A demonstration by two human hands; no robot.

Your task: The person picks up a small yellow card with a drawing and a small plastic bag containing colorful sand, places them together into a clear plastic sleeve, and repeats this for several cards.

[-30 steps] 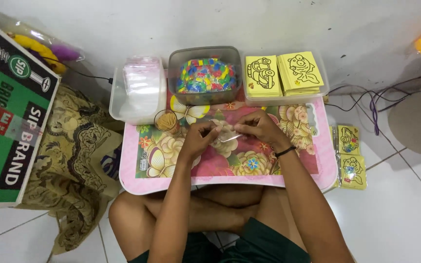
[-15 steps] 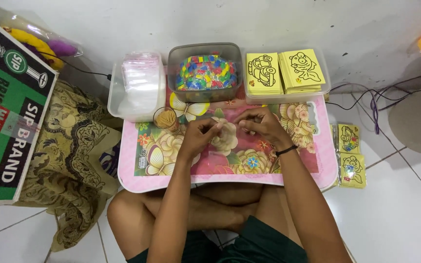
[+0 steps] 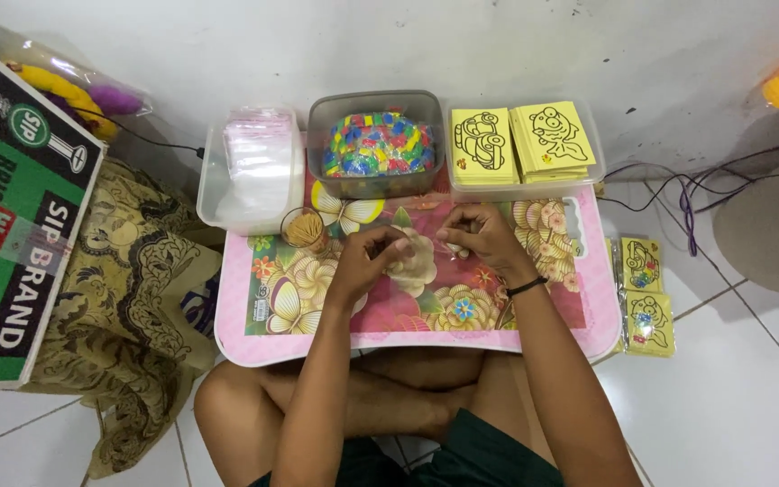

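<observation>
I sit cross-legged behind a small pink lap table (image 3: 588, 329) with a flower and butterfly print. Both hands meet over its middle. My left hand (image 3: 367, 261) is curled, fingers pinched together near the right hand. My right hand (image 3: 484, 236), with a black band on its wrist, pinches a small clear plastic bag (image 3: 451, 245) that is hard to make out. A small round cup of thin sticks (image 3: 302, 228) stands just left of my left hand.
Along the table's far edge stand a clear tub of plastic bags (image 3: 250, 171), a grey tub of small colourful pieces (image 3: 376, 144) and a tray of yellow picture cards (image 3: 525, 140). Packed cards (image 3: 644, 293) lie right on the floor. A cardboard box (image 3: 11, 216) and patterned cloth (image 3: 128, 298) lie left.
My hands stay together over the table's middle, with only small finger movements. The view has shifted slightly.
</observation>
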